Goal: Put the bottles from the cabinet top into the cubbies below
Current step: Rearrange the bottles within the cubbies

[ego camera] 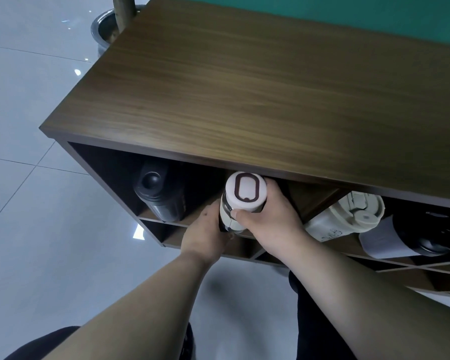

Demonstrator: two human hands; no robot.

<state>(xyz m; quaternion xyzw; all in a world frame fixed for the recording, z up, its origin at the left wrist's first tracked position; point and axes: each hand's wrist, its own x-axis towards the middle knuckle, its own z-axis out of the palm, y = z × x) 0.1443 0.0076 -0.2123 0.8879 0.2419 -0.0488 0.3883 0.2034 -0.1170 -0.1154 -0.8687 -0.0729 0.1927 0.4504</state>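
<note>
A white-lidded bottle (244,193) with a brown oval ring on its cap sits at the mouth of the second top-row cubby, just under the cabinet top's (244,87) front edge. My left hand (205,232) grips its lower body from the left. My right hand (270,216) wraps its upper part from the right, thumb on the lid's rim. A black bottle (159,193) stands in the leftmost cubby. A cream tumbler (348,214) leans in the cubby to the right, and a black bottle with a white label (405,235) lies beyond it.
The wooden cabinet top shows no bottles in the visible part. Lower cubbies (257,252) open beneath the top row. A metal basin with a post (109,27) stands on the glossy tiled floor behind the cabinet's left end. A green wall runs behind.
</note>
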